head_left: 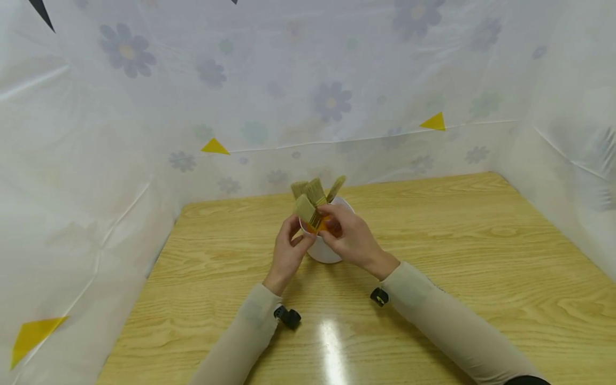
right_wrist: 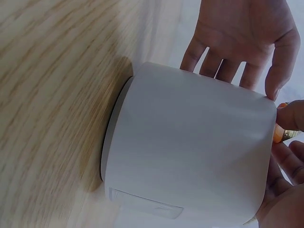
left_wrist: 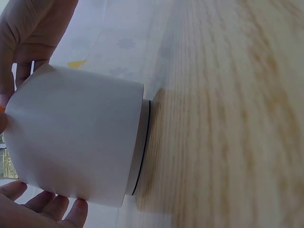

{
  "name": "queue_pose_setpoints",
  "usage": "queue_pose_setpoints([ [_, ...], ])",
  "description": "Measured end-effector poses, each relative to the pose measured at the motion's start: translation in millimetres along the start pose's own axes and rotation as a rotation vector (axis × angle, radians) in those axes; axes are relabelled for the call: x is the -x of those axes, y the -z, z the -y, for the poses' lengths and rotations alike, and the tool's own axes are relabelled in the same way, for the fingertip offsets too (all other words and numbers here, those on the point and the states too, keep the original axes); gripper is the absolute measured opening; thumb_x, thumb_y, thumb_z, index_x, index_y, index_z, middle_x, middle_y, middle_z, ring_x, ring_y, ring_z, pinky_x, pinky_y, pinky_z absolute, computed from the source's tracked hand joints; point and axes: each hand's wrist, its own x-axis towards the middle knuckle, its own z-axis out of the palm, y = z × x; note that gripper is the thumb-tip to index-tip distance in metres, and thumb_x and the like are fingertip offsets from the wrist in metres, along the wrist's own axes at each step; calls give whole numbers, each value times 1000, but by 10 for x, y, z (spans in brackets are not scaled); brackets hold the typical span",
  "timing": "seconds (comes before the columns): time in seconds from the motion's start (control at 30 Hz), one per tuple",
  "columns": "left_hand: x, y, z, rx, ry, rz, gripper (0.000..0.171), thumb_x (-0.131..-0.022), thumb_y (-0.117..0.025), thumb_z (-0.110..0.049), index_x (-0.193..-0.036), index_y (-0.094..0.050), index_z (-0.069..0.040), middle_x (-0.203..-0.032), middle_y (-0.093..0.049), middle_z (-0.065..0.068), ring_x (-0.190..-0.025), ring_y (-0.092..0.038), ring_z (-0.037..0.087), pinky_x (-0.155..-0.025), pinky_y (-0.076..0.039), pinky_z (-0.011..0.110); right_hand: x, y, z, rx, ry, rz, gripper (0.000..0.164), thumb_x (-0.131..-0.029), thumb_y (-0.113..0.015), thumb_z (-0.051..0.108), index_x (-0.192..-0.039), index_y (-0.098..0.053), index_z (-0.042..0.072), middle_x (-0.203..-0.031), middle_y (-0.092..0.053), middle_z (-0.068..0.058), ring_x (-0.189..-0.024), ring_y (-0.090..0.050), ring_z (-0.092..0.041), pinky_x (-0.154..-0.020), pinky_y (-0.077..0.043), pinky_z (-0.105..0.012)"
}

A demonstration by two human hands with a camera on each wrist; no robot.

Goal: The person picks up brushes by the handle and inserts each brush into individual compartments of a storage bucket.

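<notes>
A white cylindrical container (head_left: 325,253) stands upright on the table, with several flat paintbrushes in it, pale bristles upward. My left hand (head_left: 287,256) holds the container at its left side; its fingertips (left_wrist: 81,206) lie against the wall and its thumb is at the rim. Over the rim, my right hand (head_left: 355,238) pinches the orange handle of a front paintbrush (head_left: 305,209), which leans left. Behind it rise another wide paintbrush (head_left: 315,190) and a thinner one (head_left: 337,187) leaning right. The lower handles are hidden inside the container.
The wood-grain table (head_left: 457,230) spreads around the container. Flower-printed sheeting (head_left: 274,85) hangs behind it, and translucent sheeting closes both sides. Yellow triangular patches (head_left: 215,146) mark the sheeting. A dark wrist camera (head_left: 287,316) hangs by each forearm.
</notes>
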Motion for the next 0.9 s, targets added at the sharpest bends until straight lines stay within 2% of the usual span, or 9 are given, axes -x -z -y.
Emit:
queue_pose_setpoints([
  [0.33, -1, -3, 2, -4, -4, -5, 55, -91, -57, 3, -142, -36, 2, -140, -42, 23, -132, -37, 37, -103, -34, 56, 19, -16, -4, 13, -7, -5, 45, -84, -70, 4, -126, -52, 7, -111, -58, -8, -80, -65, -14, -66, -54, -24],
  [0.6, -1, 2, 1, -17, -2, -4, 50, -92, -60, -3, -138, -41, 1, -136, -43, 23, -131, -38, 37, -103, -34, 57, 11, -43, -14, 10, 8, -20, 42, -83, -76, 17, -120, -57, 7, -105, -59, -4, -77, -63, -10, -64, -53, -21],
  [0.77, -4, 1, -7, -25, 4, 0, 44, -92, -60, -3, -133, -44, 2, -135, -43, 21, -130, -38, 36, -103, -35, 55, 6, -49, -1, 20, 26, -33, 41, -84, -75, 18, -119, -57, 7, -105, -61, -5, -76, -63, -11, -63, -52, -23],
  [0.9, -2, -5, -8, -19, 10, -5, 47, -92, -61, -3, -135, -43, 1, -135, -44, 20, -130, -39, 35, -102, -36, 54, 12, -41, -3, 39, 19, -29, 42, -84, -74, 19, -120, -57, 8, -105, -61, -4, -76, -63, -10, -64, -53, -23],
])
